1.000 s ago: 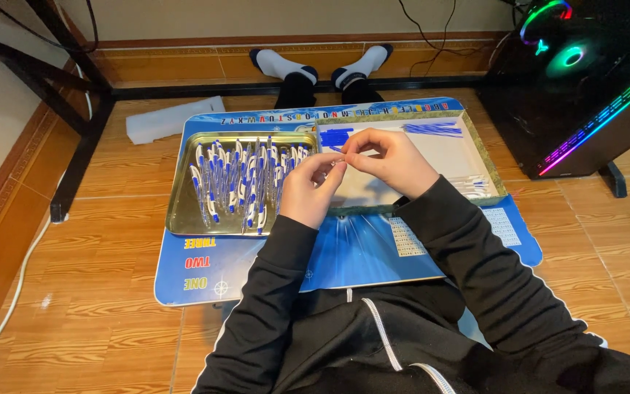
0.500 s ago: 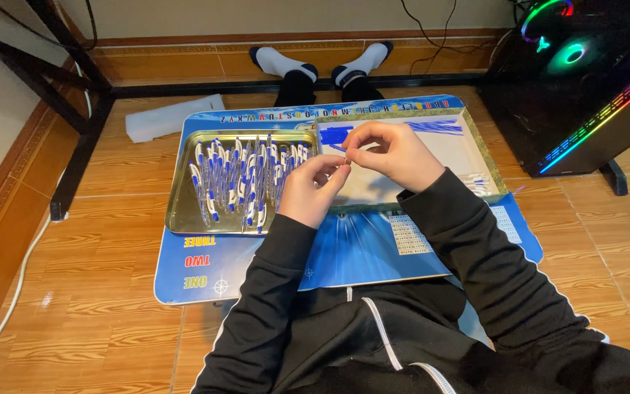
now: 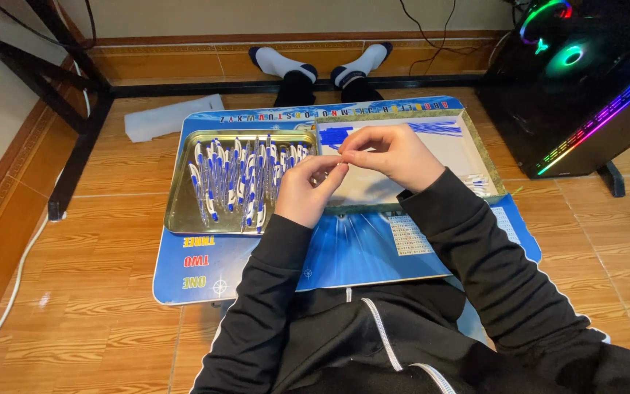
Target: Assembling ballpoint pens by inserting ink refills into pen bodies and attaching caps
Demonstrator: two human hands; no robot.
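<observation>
My left hand [image 3: 306,191] and my right hand [image 3: 389,155] meet over the middle of a blue board [image 3: 359,252], fingertips pinched together on a small pen part [image 3: 338,162] that is mostly hidden by the fingers. To the left lies a gold metal tray [image 3: 180,201] filled with several blue-and-white pens [image 3: 242,179]. To the right a second tray [image 3: 490,164] holds blue pen pieces [image 3: 335,136] at its far left, thin blue refills [image 3: 435,128] at the back and small white parts [image 3: 475,181] at its right.
A black computer case with coloured lights [image 3: 585,80] stands at the right. White-socked feet [image 3: 315,67] rest beyond the board. A white foam piece [image 3: 173,117] lies at the back left beside a black table frame [image 3: 74,146]. A white cable [image 3: 1,314] runs along the floor.
Both hands stay together over the trays; the fingers have shifted slightly around the small part, otherwise nothing has moved.
</observation>
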